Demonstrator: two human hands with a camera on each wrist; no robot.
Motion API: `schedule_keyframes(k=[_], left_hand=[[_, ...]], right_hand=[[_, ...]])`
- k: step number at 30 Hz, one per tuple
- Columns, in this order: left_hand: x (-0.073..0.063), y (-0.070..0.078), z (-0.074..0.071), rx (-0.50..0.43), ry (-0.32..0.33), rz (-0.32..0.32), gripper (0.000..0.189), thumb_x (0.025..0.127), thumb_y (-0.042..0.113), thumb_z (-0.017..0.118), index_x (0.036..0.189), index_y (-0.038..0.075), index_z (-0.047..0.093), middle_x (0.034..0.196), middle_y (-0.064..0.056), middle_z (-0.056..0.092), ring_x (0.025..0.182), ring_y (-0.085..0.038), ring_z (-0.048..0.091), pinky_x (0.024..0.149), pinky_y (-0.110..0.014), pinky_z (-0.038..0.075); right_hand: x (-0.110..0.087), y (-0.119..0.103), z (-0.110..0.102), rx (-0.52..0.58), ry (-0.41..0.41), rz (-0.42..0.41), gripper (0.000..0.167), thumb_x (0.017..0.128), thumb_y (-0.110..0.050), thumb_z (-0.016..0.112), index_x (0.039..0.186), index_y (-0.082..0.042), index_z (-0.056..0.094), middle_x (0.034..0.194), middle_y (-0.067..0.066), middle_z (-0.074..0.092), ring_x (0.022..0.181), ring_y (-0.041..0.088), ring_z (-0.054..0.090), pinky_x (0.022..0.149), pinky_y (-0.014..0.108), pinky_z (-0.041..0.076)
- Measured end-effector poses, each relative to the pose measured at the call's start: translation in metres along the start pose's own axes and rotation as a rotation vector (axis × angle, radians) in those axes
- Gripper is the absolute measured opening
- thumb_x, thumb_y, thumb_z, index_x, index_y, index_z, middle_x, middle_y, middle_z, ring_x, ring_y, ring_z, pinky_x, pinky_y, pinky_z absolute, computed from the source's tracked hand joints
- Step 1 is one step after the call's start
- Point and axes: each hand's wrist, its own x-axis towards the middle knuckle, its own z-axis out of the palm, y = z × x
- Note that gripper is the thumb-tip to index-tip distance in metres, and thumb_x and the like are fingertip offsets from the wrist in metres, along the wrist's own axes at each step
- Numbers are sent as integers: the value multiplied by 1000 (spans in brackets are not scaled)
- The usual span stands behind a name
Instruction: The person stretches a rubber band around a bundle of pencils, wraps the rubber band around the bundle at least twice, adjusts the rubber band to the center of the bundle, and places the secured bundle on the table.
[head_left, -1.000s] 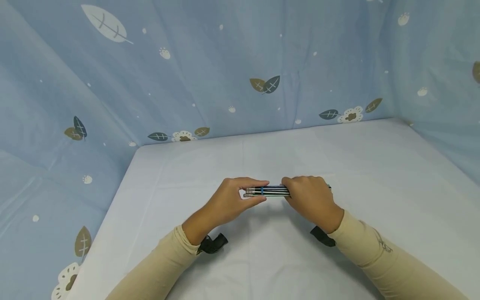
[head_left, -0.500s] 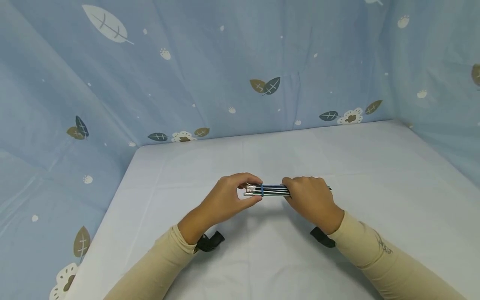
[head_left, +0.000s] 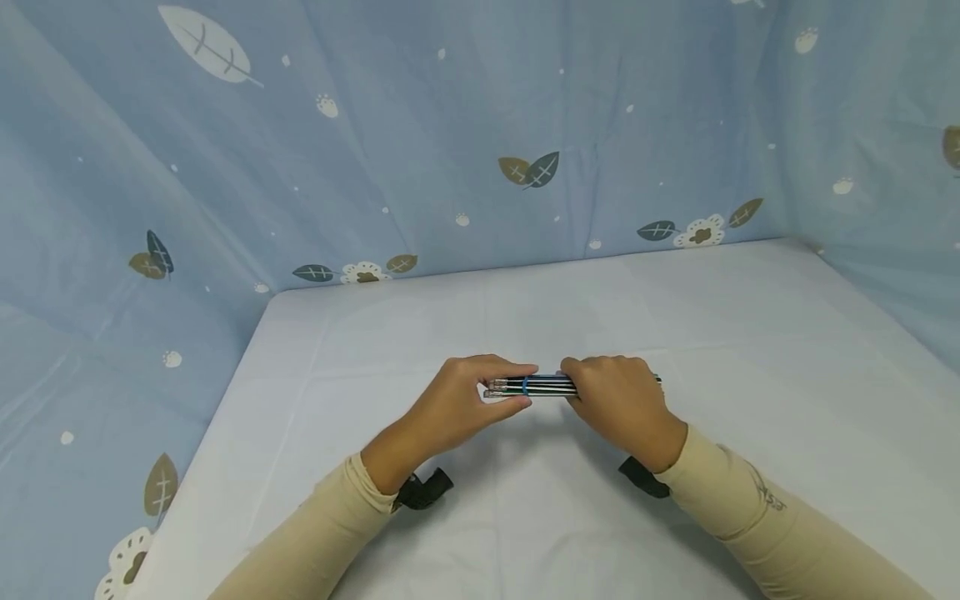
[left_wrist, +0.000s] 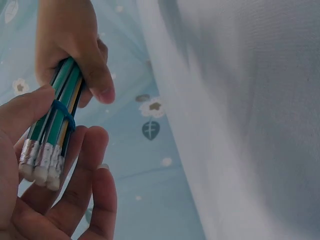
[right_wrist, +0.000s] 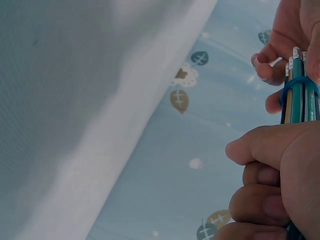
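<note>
A bundle of pencils [head_left: 551, 386] with white erasers lies level across both hands above the table. Some are green and one is yellowish, as the left wrist view shows. Near the eraser end, a blue rubber band [left_wrist: 64, 115] circles them. My right hand [head_left: 618, 404] grips the bundle's other end in a closed fist, which hides most of that part. With thumb and fingers on opposite sides, my left hand [head_left: 450, 404] holds the eraser end, its thumb tip right by the band. The erasers [left_wrist: 41, 175] point back into the left palm.
A white-covered table [head_left: 375, 333] extends under both hands. Behind it and to the sides hangs a blue curtain [head_left: 420, 125] printed with leaves and flowers. A dark strap piece [head_left: 423, 489] sits under the left wrist, another [head_left: 643, 477] under the right.
My left fingers drew back a little to the left, then came forward again over the band. My right hand keeps its grip, nearly still.
</note>
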Motion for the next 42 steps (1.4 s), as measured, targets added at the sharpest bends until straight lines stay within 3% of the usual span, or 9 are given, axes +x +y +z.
schedule_keyframes(k=[13,29,36,42], left_hand=[[-1,1,4,-62,-32,12,41,84,15,82,124,18,72,112,3,74,97,-5,68,80,-21,56],[-4,3,7,51,-27,78,40,84,20,82,123,19,73,109,5,74,97,-4,67,82,-20,54],[-2,3,1,193,-18,117,45,83,23,83,126,19,70,113,4,74,96,-5,67,84,-22,55],[-1,3,-3,246,-10,91,33,83,22,82,113,19,68,106,10,73,88,-1,65,78,-20,54]], right_hand=[[0,-5,0,-8,23,-35,23,77,-2,78,69,-12,59,54,-2,55,44,8,39,41,24,33],[-1,-9,4,-5,51,-66,23,75,-1,80,70,-12,60,55,-1,59,44,8,41,40,22,32],[0,-7,2,-3,52,-55,26,73,1,79,69,-12,57,54,-2,55,44,8,37,40,22,29],[-1,-6,1,1,33,-39,26,75,0,79,69,-12,57,53,-4,50,46,7,35,41,21,26]])
